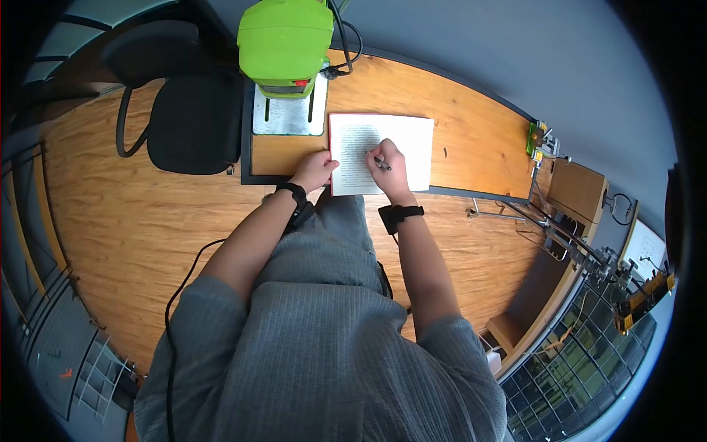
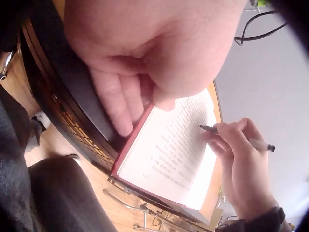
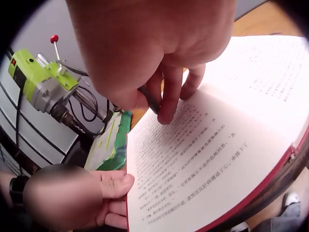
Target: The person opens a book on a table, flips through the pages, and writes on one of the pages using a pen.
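Observation:
An open book (image 1: 401, 144) with printed pages and a red cover lies on the wooden desk (image 1: 471, 140). My right hand (image 1: 387, 168) grips a dark pen (image 1: 381, 163), its tip on the left page; the wrist views show the pen (image 2: 236, 136) and the fingers (image 3: 169, 104) curled round it over the book's text (image 3: 203, 159). My left hand (image 1: 315, 171) rests at the book's left edge, thumb (image 3: 116, 186) on the page margin and fingers (image 2: 113, 106) over the desk's front edge beside the book (image 2: 169, 164).
A bright green machine (image 1: 286, 46) stands at the desk's far left, seen also as the machine (image 3: 43, 82) with a red-knobbed lever. A black chair (image 1: 193, 118) is left of the desk. Metal stands (image 1: 560, 236) and a wooden box (image 1: 578, 190) sit to the right.

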